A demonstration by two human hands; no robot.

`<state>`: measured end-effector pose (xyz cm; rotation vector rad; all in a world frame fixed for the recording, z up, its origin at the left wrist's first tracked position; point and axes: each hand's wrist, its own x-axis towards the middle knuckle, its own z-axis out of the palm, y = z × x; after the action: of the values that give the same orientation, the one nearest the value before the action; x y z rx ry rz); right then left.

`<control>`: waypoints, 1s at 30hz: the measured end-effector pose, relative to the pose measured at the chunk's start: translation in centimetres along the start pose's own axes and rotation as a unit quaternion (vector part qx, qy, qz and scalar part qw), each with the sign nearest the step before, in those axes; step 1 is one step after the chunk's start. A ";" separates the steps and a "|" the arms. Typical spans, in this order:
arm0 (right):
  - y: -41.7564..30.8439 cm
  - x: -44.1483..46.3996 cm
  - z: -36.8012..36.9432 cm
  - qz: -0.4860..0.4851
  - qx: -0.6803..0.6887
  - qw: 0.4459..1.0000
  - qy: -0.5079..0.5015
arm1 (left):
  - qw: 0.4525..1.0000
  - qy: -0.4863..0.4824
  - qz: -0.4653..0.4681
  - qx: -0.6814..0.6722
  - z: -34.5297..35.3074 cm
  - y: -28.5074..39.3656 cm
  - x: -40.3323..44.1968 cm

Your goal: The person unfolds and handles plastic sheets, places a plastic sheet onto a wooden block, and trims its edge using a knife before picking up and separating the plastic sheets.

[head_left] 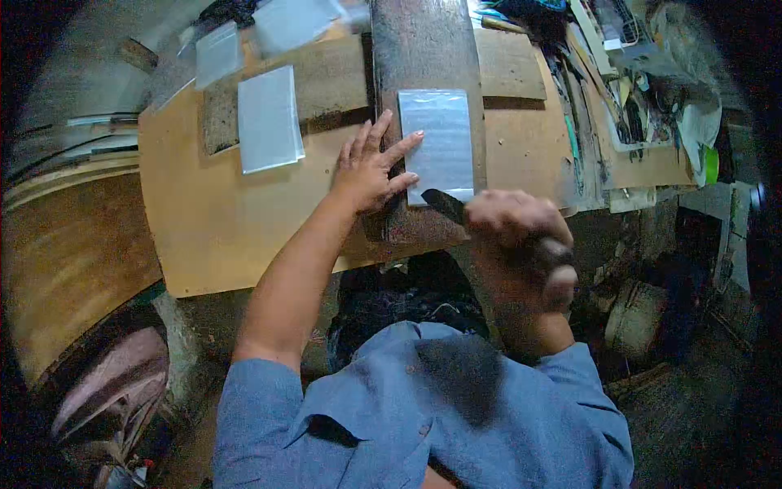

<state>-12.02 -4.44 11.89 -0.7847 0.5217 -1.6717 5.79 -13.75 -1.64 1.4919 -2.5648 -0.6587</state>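
One knife point(443, 205), at least four packets point(444, 159)

Straight ahead of you, a long plank point(423, 49) runs away from you across the table point(220, 253), with a flat packet point(438, 147) lying lengthwise on it. Your left hand point(371, 167) lies over the plank's left edge, reaching onto the packet's left side. Your right hand point(521, 236), near the packet's near right corner, holds a blade point(444, 206) pointing left over its near edge; contact cannot be told. To your left, a sheet stack point(267, 122) lies partly on a board point(330, 77), other sheets point(297, 20) behind it. Tools point(633, 118) lie far right.
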 end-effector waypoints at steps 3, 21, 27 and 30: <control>0.3 -0.6 -0.6 0.035 -0.064 0.997 0.010 | 1.000 -0.001 -0.002 -0.014 0.0 -0.1 -0.2; -3.2 0.0 -3.7 0.033 -0.124 0.991 0.026 | 1.000 -0.005 0.007 -0.008 0.3 -0.1 0.1; -2.5 0.1 -5.2 -0.014 -0.125 0.992 0.031 | 0.999 -0.019 -0.004 -0.033 0.1 -0.1 0.0; -3.9 0.2 -3.9 -0.019 -0.118 0.993 0.020 | 0.999 -0.029 -0.013 -0.018 0.1 0.1 0.0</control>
<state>-17.49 -3.95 11.99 -0.9395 0.7469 -1.6827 5.68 -13.74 -1.65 1.5199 -2.5657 -0.7569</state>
